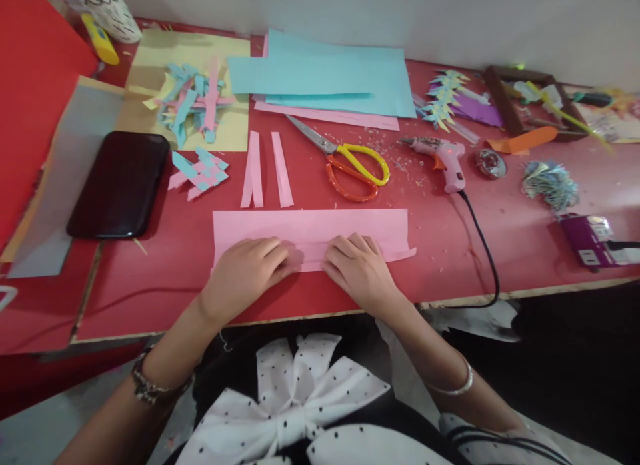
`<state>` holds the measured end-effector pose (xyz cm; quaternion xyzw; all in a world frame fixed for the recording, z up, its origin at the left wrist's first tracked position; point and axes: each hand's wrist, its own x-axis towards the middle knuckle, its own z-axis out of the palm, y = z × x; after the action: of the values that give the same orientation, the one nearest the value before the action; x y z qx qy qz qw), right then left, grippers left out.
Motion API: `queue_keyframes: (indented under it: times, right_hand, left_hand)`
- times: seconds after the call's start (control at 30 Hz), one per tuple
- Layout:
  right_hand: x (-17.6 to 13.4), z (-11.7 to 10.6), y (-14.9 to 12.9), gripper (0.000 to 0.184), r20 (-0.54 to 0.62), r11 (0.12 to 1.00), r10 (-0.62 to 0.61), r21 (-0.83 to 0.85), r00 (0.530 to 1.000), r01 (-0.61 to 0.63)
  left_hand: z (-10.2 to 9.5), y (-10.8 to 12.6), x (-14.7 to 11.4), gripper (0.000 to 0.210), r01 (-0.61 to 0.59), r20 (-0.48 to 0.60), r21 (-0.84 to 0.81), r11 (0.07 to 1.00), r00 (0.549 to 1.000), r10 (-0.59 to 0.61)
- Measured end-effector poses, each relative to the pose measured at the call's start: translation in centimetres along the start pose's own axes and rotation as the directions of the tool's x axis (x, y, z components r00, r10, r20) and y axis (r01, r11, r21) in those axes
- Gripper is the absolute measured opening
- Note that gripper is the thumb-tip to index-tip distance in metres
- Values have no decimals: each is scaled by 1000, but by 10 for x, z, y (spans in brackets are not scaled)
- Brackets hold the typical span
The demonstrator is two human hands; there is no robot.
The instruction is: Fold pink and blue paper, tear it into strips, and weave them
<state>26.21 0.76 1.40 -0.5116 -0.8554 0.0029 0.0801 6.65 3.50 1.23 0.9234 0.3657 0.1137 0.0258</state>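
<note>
A wide sheet of pink paper [310,223] lies on the red table, its near edge folded over in a narrow strip. My left hand [255,268] grips that folded edge left of the middle, fingers curled over it. On the other side of the middle my right hand [357,268] pinches the same edge, thumb in front and fingers on top. Beyond the sheet are pink paper strips [283,171], scissors [350,159] with one yellow and one orange handle, and a small woven piece [200,171] of pink and blue paper.
At the right are a pink glue gun [440,159] with a black cord, a tape roll [491,163] and a purple box [590,239]. A black phone-like slab [120,185] lies at the left. Behind are blue paper sheets [335,71] and folded paper pieces [187,101] on yellow paper.
</note>
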Motion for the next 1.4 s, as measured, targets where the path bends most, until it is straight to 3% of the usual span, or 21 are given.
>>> queue_keyframes:
  times: [0.17,0.37,0.73,0.9,1.07,1.13,1.4]
  right_hand:
    - [2,0,4,20,-4,999,-25,21,1000,25]
    - [0,-3,10,23,-11,999,-35,25,999,35]
    - [-2,-2,11,24,-14,999,-21,25,1000,21]
    - [0,-1,9,22,-17,998,-11,57,1000,12]
    - [4,-1,5,22,6,997,-16,71,1000,15]
    - [3,-3,6,22,27,994,-14,108,1000,11]
    - [-6,-10,22,20,63,974,-33,226,998,18]
  left_hand:
    - [-2,-10,-7,41,-5,-8,10,1000,1000,5]
    - [-1,-27,-23,45,81,46,-62,995,996,-78]
    - [2,-47,-56,27,158,8,-193,968,987,-160]
    - [-4,-20,-43,33,189,-97,27,982,978,-185]
    - [1,36,-19,32,-53,-58,-3,999,997,53]
    - [6,50,-16,37,-40,-56,10,999,998,41]
    - [13,53,-26,42,30,-75,72,997,997,-24]
